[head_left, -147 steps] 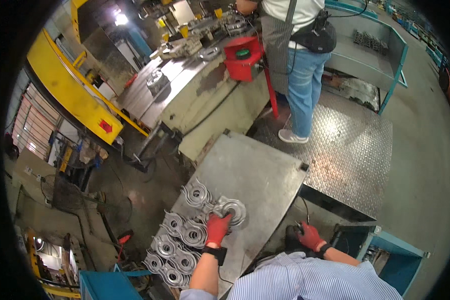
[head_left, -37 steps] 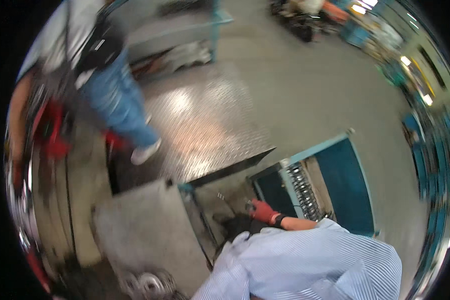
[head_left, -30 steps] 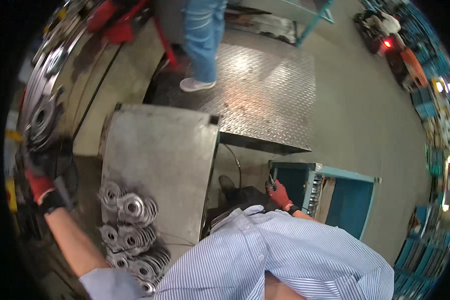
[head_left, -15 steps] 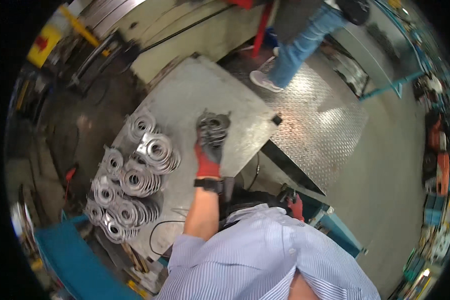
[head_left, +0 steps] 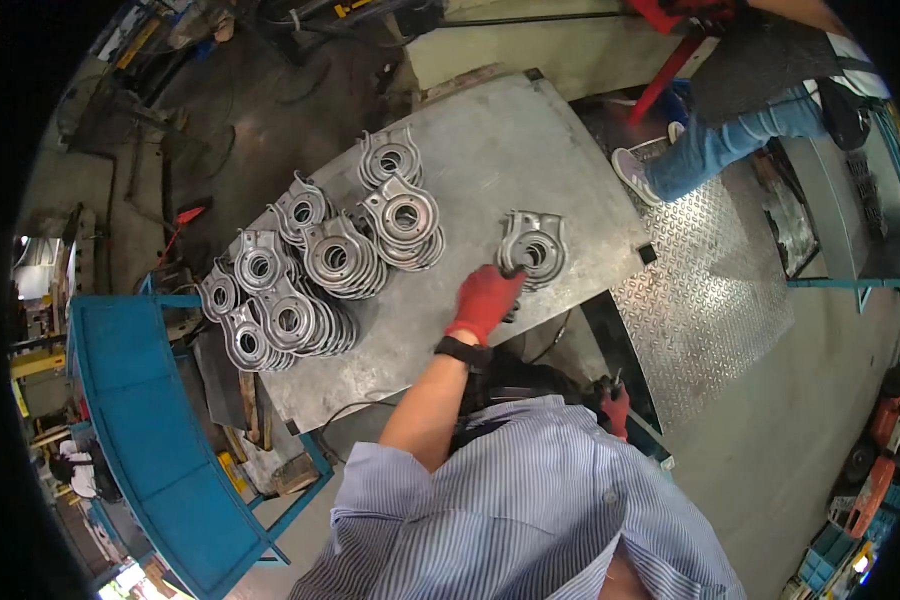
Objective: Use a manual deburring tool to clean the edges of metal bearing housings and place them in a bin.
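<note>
My left hand (head_left: pixel 485 299), in a red glove with dark fingertips, is at the near left edge of a small stack of grey metal ring brackets (head_left: pixel 537 252). The stack rests on the metal-topped table (head_left: pixel 460 160), near its right side. Thumb and fingers look apart there, the fingertips touching or almost touching the brackets. Low by my body, my right hand (head_left: pixel 613 408), in a red and dark glove, is closed around something thin and dark that I cannot make out.
Several stacks of like brackets (head_left: pixel 290 320) lean along the table's left side. A blue metal stand (head_left: pixel 155 420) is at the lower left. Past the table's right edge lies a diamond-plate floor sheet (head_left: pixel 710 300), where another person in jeans (head_left: pixel 735 140) stands.
My left hand was on top of the bracket stack and is now at its near left edge, leaving the rings in sight. The whole view has shifted and turned.
</note>
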Motion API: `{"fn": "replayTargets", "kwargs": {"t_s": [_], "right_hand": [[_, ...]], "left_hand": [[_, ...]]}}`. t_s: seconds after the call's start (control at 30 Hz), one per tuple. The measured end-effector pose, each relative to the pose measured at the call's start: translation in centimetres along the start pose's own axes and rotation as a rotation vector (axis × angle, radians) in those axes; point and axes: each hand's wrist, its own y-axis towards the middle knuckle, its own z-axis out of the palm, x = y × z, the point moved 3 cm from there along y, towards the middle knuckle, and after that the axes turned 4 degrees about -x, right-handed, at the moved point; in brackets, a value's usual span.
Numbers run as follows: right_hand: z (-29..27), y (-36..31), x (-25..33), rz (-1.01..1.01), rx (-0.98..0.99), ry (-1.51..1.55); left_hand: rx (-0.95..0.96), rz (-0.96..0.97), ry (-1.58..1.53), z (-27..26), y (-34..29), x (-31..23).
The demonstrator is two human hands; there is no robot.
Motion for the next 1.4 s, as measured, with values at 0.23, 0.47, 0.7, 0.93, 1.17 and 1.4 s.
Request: {"fn": "replayTargets", "kwargs": {"t_s": [0.23, 0.47, 0.7, 0.93, 1.17, 1.4], "right_hand": [[0.1, -0.7, 6.2, -0.419, -0.169, -0.097], [1.0, -1.5, 8.6, -0.529, -0.198, -0.169], [2.0, -4.3, 12.6, -0.474, -0.074, -0.119], [4.3, -4.8, 9.2, -0.474, -0.119, -0.229], [6.3, -8.7, 13.2, -0.614, -0.134, -0.309], [10.5, -9.3, 14.2, -0.638, 0.144, -0.406]], "left_hand": [[0.024, 0.011, 0.122, -2.5, 2.4, -0.2], [0.000, 0.393, 0.182, -0.9, 4.1, -0.6], [-0.016, 0.633, 0.264, -1.1, 3.5, -2.2], [-0.179, 0.697, 0.287, -3.0, 1.8, -1.1], [-0.036, 0.247, -0.188, -4.7, -4.4, 6.3], [0.078, 0.037, -0.139, 0.3, -5.4, 11.4]]}}
